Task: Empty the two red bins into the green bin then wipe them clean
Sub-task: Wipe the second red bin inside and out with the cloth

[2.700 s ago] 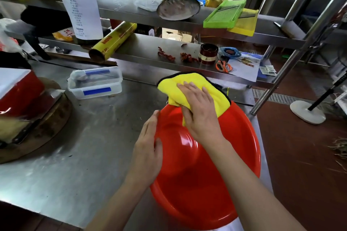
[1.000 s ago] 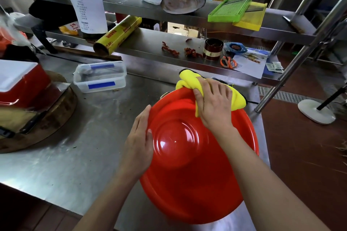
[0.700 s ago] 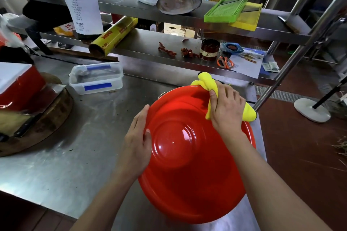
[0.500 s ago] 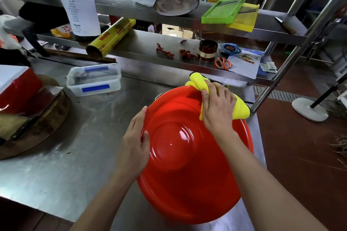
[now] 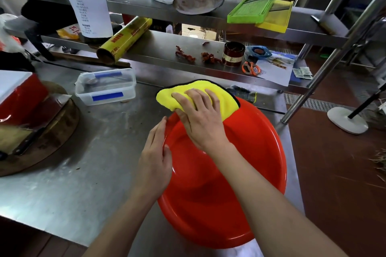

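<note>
A large round red bin (image 5: 250, 152) sits on the steel table (image 5: 83, 173) near its right end, with its inside facing me. A yellow cloth (image 5: 225, 98) lies spread over the bin's far rim. My right hand (image 5: 200, 119) presses flat on the cloth with its fingers spread. My left hand (image 5: 155, 160) rests against the bin's left rim, fingers straight along the outside and thumb lying over the edge. No green bin or second round red bin is in view.
A clear lidded box (image 5: 105, 86) stands left of the bin. A round wooden chopping block (image 5: 52, 131) carries a cleaver (image 5: 27, 142) and a red box (image 5: 20, 98). A low shelf (image 5: 163, 48) with clutter runs behind. A slanted steel pole (image 5: 325, 62) stands at the right.
My right hand has slid the cloth leftward along the far rim and spread it flat from a bunched grip. The bin's far rim has dropped lower. My left hand stays on the left rim.
</note>
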The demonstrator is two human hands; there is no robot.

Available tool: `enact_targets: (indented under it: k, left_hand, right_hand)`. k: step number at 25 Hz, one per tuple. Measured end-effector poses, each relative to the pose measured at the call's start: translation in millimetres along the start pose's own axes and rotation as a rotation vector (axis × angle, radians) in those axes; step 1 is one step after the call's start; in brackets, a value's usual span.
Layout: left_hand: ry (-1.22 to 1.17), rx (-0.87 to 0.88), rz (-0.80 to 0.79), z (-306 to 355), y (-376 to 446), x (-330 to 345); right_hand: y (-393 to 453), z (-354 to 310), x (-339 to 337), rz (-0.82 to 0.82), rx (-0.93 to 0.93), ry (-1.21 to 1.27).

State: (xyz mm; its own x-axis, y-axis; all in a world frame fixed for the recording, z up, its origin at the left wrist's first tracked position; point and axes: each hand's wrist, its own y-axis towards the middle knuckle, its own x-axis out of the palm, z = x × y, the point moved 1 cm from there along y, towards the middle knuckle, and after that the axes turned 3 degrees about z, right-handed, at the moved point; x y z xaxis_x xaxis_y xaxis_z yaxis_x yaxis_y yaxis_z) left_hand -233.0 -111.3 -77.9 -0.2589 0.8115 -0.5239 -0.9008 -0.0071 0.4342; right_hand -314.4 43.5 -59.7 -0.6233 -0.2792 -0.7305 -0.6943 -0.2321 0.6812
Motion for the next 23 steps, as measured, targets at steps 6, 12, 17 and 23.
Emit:
enact_targets:
  k: [6,12,17,23]
  left_hand:
    - [0.051,-0.042,0.019,-9.3,-0.3,-5.7]
    - [0.028,-0.126,0.066,-14.9,5.0,-6.8]
    - [0.026,-0.141,0.065,-14.5,7.3,-3.7]
    - [0.029,-0.135,0.019,-14.9,10.7,-5.3]
  right_hand:
    - [-11.4,62.9,-6.7,0.008,0.232,-0.136]
    - [-51.2,108.3,-22.2,-0.138,0.417,-0.175]
    - [-96.3,119.1,-39.6,-0.181,0.519,-0.219]
    - [-155.9,102.9,-60.8,-0.181,0.598,-0.263]
